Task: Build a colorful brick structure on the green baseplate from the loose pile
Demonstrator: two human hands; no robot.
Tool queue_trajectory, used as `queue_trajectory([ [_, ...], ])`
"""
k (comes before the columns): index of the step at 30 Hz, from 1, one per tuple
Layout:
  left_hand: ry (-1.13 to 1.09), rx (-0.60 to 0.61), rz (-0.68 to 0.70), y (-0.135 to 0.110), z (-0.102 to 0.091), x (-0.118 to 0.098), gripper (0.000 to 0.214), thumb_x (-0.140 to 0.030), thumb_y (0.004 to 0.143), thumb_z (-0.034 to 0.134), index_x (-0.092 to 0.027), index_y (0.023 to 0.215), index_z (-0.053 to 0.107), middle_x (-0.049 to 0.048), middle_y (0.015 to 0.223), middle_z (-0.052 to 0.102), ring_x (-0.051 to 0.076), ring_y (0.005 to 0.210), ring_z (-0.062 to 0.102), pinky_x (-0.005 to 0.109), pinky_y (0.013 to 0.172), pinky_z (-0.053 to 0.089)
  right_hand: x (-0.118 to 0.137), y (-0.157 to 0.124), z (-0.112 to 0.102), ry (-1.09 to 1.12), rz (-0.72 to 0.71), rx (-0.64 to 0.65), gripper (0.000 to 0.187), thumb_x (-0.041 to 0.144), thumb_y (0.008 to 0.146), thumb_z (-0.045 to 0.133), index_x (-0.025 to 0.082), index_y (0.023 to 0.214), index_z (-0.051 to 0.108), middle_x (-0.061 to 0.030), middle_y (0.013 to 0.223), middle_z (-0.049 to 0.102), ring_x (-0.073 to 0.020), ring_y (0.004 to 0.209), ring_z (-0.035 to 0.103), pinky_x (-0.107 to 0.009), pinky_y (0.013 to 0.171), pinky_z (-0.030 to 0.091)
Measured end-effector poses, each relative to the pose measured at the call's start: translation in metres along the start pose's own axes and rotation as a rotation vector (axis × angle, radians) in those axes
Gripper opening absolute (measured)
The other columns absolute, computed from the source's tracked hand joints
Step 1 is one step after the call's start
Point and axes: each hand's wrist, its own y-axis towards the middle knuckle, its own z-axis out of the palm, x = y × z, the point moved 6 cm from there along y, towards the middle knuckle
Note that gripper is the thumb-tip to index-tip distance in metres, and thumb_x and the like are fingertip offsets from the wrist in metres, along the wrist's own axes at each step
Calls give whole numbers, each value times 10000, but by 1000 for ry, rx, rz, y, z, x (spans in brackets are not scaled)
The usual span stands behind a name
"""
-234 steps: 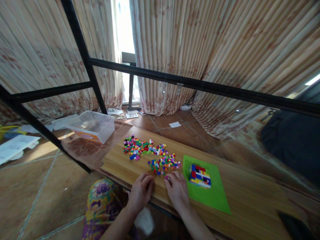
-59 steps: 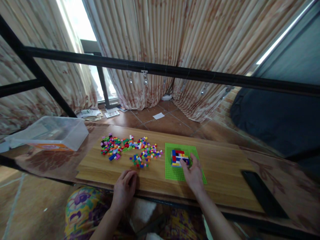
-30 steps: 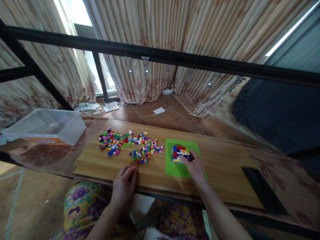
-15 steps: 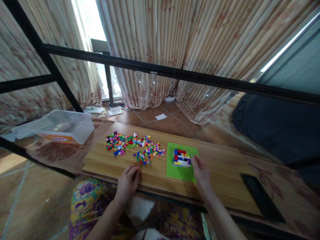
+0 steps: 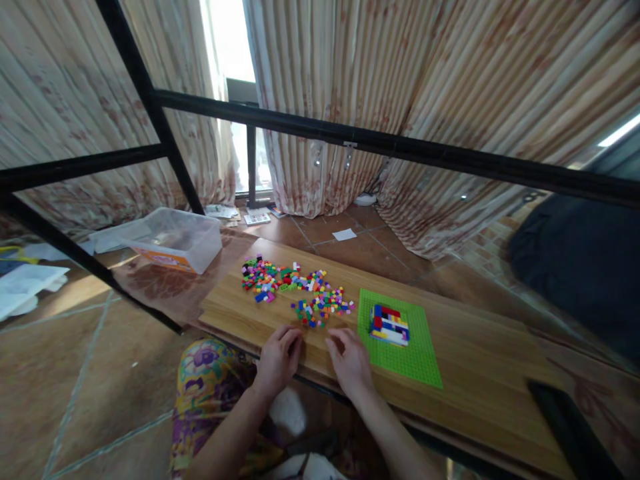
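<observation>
My left hand (image 5: pixel 280 357) rests at the near edge of the board, just below the loose toy bricks (image 5: pixel 320 305). Its fingers are curled together, and anything inside them is hidden. My right hand (image 5: pixel 351 361) is above the board between the pile and the green baseplate (image 5: pixel 423 353). Its fingers are bent, with a gap between thumb and forefinger and nothing visible in it. On the baseplate sits a low, roughly square build (image 5: pixel 390 327) of red, blue, white and yellow bricks.
A clear plastic box (image 5: pixel 200 247) with an orange label stands beyond the board's left end. A dark flat object (image 5: pixel 570 427) lies at the right. A black metal rail (image 5: pixel 300 127) crosses in front of the curtains. Papers (image 5: pixel 344 235) lie on the tiled floor.
My right hand has moved left, away from the baseplate's right side, towards the loose bricks. My left hand stays near the front edge. The view has turned left.
</observation>
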Motion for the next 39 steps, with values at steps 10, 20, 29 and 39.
queue_trajectory([
  [10, 0, 5, -4, -1, 1, 1, 161, -211, 893, 477, -209, 927, 634, 69, 926, 632, 163, 849, 621, 278, 761, 524, 16, 25, 21, -173, -163, -2, 221, 266, 876, 516, 251, 1037, 666, -67, 975, 622, -233, 956, 545, -374, 844, 433],
  [20, -16, 13, 0, -1, 0, 1, 161, -212, 898, 468, -209, 941, 624, 73, 938, 623, 171, 867, 616, 291, 778, 523, 28, 34, 31, -292, -259, 39, 148, 275, 904, 524, 256, 916, 670, -45, 901, 627, -223, 897, 510, -366, 833, 382],
  [29, -11, 19, -7, 1, -1, -1, 160, -221, 897, 469, -206, 919, 627, 70, 920, 622, 168, 842, 620, 283, 758, 525, 24, 40, 32, -291, -274, 62, 153, 216, 903, 509, 239, 849, 651, -31, 861, 662, -215, 881, 514, -360, 831, 357],
  [39, -13, 19, -5, 1, 0, 1, 151, -219, 902, 474, -209, 936, 620, 58, 933, 625, 157, 851, 619, 266, 771, 512, 19, 39, 16, -128, -209, 14, 203, 204, 899, 496, 220, 1033, 647, -47, 948, 669, -222, 929, 544, -368, 865, 390],
])
